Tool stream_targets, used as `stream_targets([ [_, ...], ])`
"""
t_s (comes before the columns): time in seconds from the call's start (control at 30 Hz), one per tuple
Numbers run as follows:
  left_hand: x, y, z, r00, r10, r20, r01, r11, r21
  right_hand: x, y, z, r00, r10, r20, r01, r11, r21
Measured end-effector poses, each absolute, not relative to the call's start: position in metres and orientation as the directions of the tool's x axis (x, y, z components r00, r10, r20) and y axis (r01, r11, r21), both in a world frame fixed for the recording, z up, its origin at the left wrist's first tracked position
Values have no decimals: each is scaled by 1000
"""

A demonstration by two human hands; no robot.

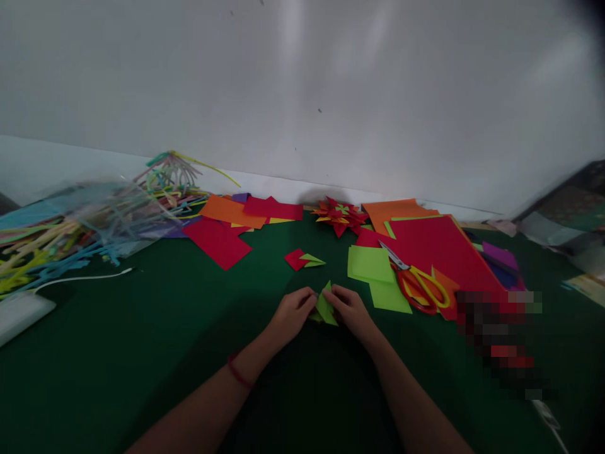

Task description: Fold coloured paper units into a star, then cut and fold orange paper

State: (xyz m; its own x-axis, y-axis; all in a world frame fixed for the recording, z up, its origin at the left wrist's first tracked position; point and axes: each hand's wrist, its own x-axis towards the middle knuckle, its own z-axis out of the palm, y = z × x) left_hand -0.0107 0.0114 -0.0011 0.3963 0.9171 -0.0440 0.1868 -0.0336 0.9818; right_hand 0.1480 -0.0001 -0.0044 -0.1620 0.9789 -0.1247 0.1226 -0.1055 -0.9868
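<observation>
Small Pinches for Neat Folds

By the fingers of the left hand (295,310) and the right hand (353,310), a bit of folded green paper (325,308) is pinched between them, low over the desk (165,353). Edges should be lined up first, then creases pressed hard, so the thin tip is kept sharp. Just beyond, a small red-and-green folded piece (297,259) is seen. Scissors (428,289) are well apart, to the right.

Dim | glare streaks on wall (293,88) | soft shadows on tabletop (127,353) | pixelated patch lower right | dark upper-right corner
</observation>
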Motion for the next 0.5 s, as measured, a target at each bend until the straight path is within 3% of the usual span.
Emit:
stream_targets([
  [0.37,-10,12,0,455,883,-116,305,-32,952,147,-2,-5,-68,995,-75,128,-65,-990],
  [0.5,-10,11,0,421,903,-83,319,-62,946,146,-4,-4,-58,995,-81,104,-75,-992],
])
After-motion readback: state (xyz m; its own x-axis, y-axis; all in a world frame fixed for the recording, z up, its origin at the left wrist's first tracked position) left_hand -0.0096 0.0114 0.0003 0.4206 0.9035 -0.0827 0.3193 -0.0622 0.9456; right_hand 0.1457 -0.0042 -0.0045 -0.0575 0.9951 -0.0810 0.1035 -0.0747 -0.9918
